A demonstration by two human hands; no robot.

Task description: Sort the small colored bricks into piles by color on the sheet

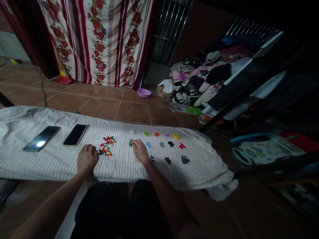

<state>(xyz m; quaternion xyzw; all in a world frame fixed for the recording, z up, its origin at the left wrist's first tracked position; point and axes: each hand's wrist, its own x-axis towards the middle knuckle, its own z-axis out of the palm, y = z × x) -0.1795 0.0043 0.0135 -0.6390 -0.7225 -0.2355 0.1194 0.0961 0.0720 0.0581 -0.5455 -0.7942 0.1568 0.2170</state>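
the multicoloured pile (107, 146) holds many loose pieces, with red, green, orange, yellow, white and blue mixed together, so a good part is unsorted. to its right, fourteen small clusters lie apart on the counter (117, 171), each mostly of one colour, and these look sorted. the far row runs white (133, 131), lime green (147, 133), orange, pink and yellow (175, 135); the middle one dark green (130, 143), light blue, grey, black and red (181, 146); the near one beige, dark blue, brown and slate (185, 159).

the pieces are tiny and look hard, heaped loosely; their exact shape is too small to tell.

the right hand (140, 151) is at the dark green cluster, its fingers drawn close together; whether they pinch a piece, i cannot tell. the left hand (87, 158) rests just beside the multicoloured pile, fingers curled downward, their tips too unclear to show any grip. two phones (41, 138) (75, 135) lie farther left on the striped cloth.
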